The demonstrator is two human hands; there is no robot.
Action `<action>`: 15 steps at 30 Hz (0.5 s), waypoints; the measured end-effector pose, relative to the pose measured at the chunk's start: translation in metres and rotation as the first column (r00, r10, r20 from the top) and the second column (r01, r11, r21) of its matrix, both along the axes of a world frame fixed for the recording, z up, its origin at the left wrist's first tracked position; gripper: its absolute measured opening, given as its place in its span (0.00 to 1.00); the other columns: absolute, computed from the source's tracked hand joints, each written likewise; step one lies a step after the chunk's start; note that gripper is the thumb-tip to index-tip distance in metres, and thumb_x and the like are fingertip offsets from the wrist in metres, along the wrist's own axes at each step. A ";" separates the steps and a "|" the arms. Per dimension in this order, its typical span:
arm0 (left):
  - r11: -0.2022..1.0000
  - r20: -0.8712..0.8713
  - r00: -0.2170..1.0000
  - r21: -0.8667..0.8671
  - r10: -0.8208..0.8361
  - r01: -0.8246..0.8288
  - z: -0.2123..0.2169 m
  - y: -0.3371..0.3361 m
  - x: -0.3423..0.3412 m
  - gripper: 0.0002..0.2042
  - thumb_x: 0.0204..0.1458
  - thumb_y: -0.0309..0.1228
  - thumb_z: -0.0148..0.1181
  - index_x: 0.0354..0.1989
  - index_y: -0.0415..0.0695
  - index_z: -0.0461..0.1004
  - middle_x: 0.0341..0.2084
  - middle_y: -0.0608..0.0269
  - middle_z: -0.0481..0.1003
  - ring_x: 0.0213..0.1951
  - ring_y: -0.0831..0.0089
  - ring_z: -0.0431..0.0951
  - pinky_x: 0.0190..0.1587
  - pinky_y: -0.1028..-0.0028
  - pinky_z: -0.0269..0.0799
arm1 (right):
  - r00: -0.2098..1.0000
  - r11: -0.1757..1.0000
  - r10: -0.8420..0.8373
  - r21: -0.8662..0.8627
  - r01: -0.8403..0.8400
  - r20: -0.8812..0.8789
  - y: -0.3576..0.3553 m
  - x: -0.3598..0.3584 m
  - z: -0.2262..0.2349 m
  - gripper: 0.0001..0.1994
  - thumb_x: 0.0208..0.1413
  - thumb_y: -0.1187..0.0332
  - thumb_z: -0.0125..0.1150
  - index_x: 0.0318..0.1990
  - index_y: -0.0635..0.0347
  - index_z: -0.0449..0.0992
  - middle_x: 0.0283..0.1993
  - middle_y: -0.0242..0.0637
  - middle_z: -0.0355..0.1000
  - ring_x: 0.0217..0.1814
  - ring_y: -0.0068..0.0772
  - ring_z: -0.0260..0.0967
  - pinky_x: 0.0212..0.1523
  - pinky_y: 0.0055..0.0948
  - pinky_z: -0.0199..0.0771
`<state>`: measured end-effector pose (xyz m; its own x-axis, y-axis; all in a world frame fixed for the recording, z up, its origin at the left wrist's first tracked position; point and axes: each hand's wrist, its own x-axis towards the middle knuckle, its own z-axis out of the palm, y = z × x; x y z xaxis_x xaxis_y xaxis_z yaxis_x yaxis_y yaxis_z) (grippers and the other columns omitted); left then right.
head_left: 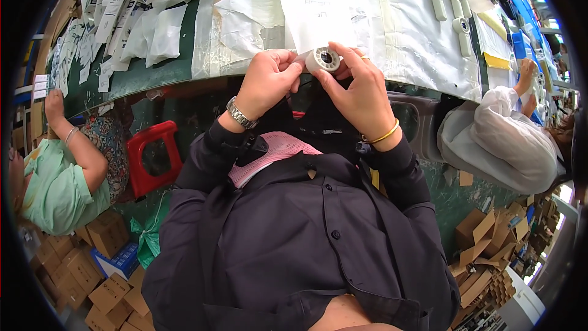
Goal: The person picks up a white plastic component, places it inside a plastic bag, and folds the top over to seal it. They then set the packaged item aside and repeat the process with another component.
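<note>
White, hard-looking plastic forms the round, slotted device, held at the near edge of the green surface. The right hand grips its rim; the left hand bunches close beside it, hold unclear. I'd guess it's light, stiff, smooth, best taken rim-first.

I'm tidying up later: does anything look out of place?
Yes: at the lower right, open cardboard boxes lie jumbled at different angles, flaps sticking out. The whitish sheeting near the top looks wrinkled.
</note>
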<state>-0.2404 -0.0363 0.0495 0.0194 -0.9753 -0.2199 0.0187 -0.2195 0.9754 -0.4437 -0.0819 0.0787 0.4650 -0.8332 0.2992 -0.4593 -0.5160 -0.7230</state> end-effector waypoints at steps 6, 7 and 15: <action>0.995 -0.070 0.997 0.101 -0.017 0.024 0.004 0.002 0.003 0.10 0.69 0.33 0.60 0.42 0.39 0.82 0.20 0.74 0.75 0.19 0.89 0.64 0.23 0.84 0.55 | 0.999 1.000 0.007 -0.031 -0.008 -0.036 -0.009 0.006 0.001 0.23 0.56 0.71 0.76 0.59 0.64 0.80 0.44 0.43 0.78 0.39 0.36 0.80 0.42 0.34 0.80; 0.995 -0.069 0.997 0.100 -0.018 0.025 0.004 0.002 0.003 0.10 0.69 0.33 0.60 0.42 0.39 0.82 0.20 0.74 0.75 0.19 0.89 0.64 0.23 0.84 0.55 | 0.997 0.991 -0.035 -0.133 0.025 -0.072 -0.011 0.009 0.000 0.24 0.56 0.70 0.76 0.60 0.63 0.79 0.45 0.42 0.77 0.40 0.38 0.79 0.44 0.36 0.80; 0.987 -0.063 0.995 0.137 -0.071 0.079 0.009 0.004 0.006 0.08 0.67 0.31 0.61 0.41 0.39 0.82 0.19 0.74 0.74 0.19 0.90 0.65 0.22 0.84 0.55 | 0.942 0.853 -0.325 -0.457 0.253 -0.085 -0.044 0.028 -0.022 0.33 0.50 0.64 0.77 0.65 0.54 0.74 0.45 0.40 0.77 0.46 0.46 0.78 0.48 0.43 0.78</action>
<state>-0.2345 -0.0318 0.0588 -0.0695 -0.9333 -0.3523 0.0519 -0.3561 0.9330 -0.4161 -0.1263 0.0562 0.2935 -0.7393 0.6060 -0.7229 -0.5865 -0.3654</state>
